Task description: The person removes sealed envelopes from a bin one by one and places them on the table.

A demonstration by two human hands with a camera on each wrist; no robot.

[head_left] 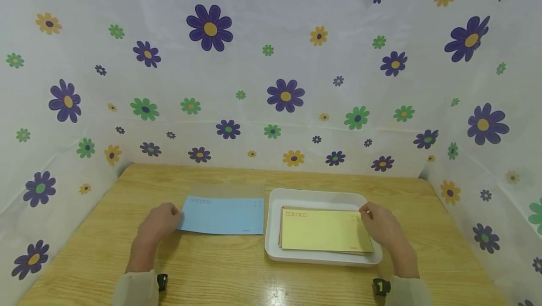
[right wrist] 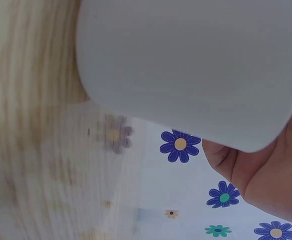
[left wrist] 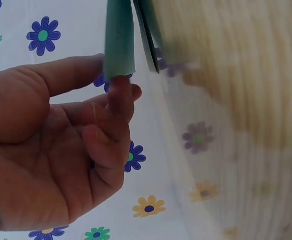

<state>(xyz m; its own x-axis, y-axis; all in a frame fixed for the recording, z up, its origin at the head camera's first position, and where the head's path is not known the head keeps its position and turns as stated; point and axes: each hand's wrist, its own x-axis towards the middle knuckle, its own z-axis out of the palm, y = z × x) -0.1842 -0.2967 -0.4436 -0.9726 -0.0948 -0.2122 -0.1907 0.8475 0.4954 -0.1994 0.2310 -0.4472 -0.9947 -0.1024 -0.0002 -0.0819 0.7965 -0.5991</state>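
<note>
The blue envelope (head_left: 224, 216) sits at nine o'clock from the white tray (head_left: 326, 259), its nine-o'clock edge pinched by the left hand (head_left: 158, 223). In the tray lies the yellow envelope (head_left: 323, 230), the right hand (head_left: 383, 226) at its two-o'clock corner (whether gripping, I cannot tell).

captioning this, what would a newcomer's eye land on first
Probably the bright blue envelope left of centre over the wooden table, its left edge pinched by the left hand. Then the yellow envelope in the white tray at right, the right hand at the envelope's upper right corner. Big purple flowers dot the white backdrop behind.
</note>
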